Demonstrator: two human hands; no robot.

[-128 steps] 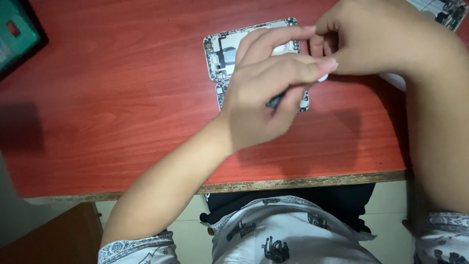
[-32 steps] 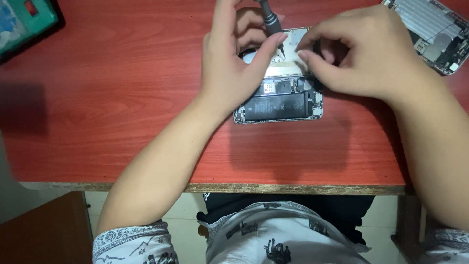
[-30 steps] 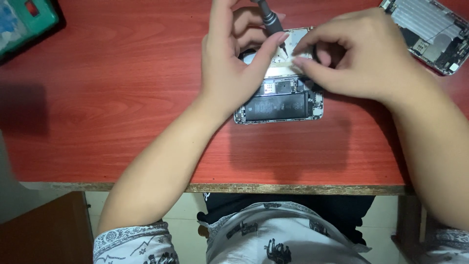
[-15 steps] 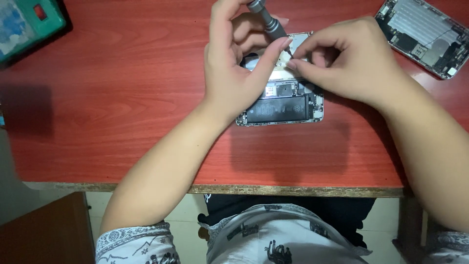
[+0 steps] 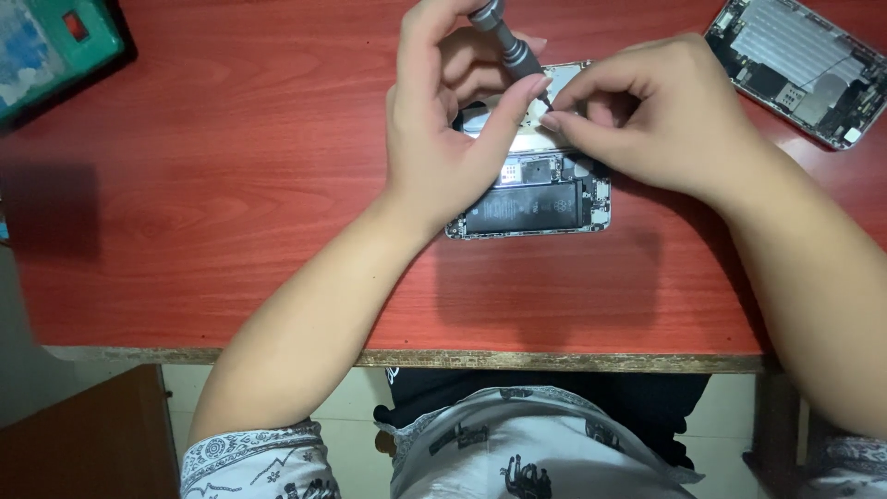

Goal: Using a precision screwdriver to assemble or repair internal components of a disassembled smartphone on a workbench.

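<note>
I see the left hand closed round a grey screwdriver, tip down onto the opened phone under its fingers. Right hand pinches at the phone's upper edge, fingertips beside the tip. I judge the phone light, stiff, fragile inside (bare battery, boards): hold by the frame edges. A second phone lies beyond the right hand.

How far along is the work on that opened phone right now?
Done: the opened phone lies on the red table with battery and board exposed; a second opened phone shell lies at the far right. In hand: the left hand holds a grey screwdriver, tip down at the phone's upper part, while the right hand pinches there. Left: the phone is not closed up.
</note>
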